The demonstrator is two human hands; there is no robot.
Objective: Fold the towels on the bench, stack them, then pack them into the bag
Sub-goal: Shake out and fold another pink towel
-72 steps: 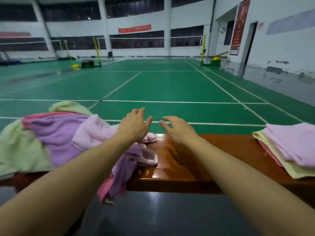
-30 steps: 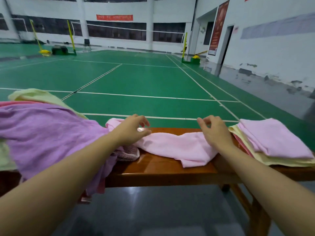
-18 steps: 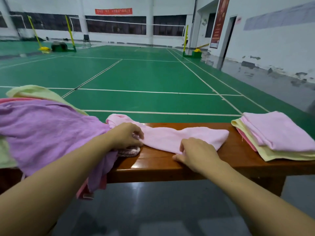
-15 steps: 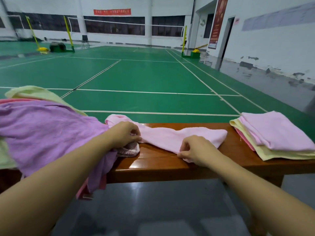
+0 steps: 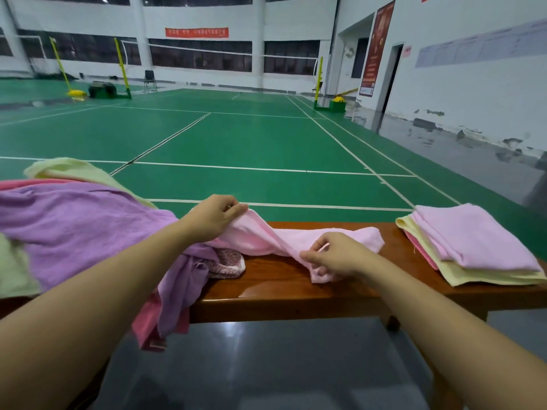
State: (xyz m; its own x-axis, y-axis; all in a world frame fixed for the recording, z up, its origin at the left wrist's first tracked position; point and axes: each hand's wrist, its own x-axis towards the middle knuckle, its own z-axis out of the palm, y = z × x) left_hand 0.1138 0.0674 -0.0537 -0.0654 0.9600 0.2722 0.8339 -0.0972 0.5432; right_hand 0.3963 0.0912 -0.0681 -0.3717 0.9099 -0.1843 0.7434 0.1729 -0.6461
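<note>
A light pink towel [image 5: 266,236] lies stretched and twisted across the middle of the brown wooden bench [image 5: 275,287]. My left hand [image 5: 211,217] pinches its left end and lifts it off the bench. My right hand [image 5: 336,255] pinches its near right edge, just above the bench top. On the left sits a loose heap of unfolded towels [image 5: 74,226], purple on top with yellow and pink beneath, and some hang over the bench's front edge. At the right end is a folded stack [image 5: 473,244] with a lilac towel on top. No bag is in view.
A small pink-and-white patterned cloth [image 5: 228,260] lies beside the heap under the pink towel. Beyond the bench is a green badminton court [image 5: 236,143] with net posts. Grey floor [image 5: 266,365] lies in front of the bench.
My left hand has raised the pink towel's left end off the bench. My right hand has taken a pinch on the near edge and pulled it toward me.
</note>
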